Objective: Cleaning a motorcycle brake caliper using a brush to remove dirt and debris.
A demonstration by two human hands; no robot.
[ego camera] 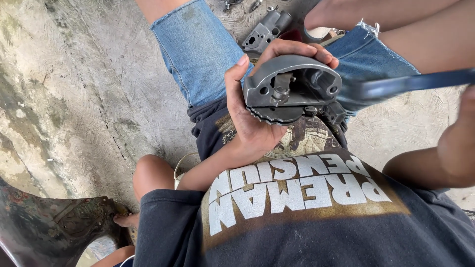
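Two hands in play. Left hand (252, 106) is clamped around a grey cast-metal housing (292, 89), thumb up along its 9 o'clock edge, fingertips (316, 52) hooked over the curved top rim at 12 o'clock. Housing sits mid-frame, held up over my lap between my knees, open cavity facing the camera. Inside: a small bolt post (280, 93) near centre, a few round holes in the flat face, a toothed edge (274, 117) along the bottom at 6 o'clock.

Right hand (457, 143) is at the 3 o'clock edge of the frame, blurred and mostly cut off; grip state I cannot tell. A dark blue bar (415, 83) runs from that side toward the housing, its near end just beside the housing's 3 o'clock side. Contact point is blurred.

Second grey metal part (264, 32) lies on the concrete floor (89, 99) at 12 o'clock, between my legs, well apart from the held one. Denim shorts (198, 49) on both thighs, dark printed shirt (307, 212) at 6 o'clock. Worn dark panel (54, 227) at 8 o'clock.
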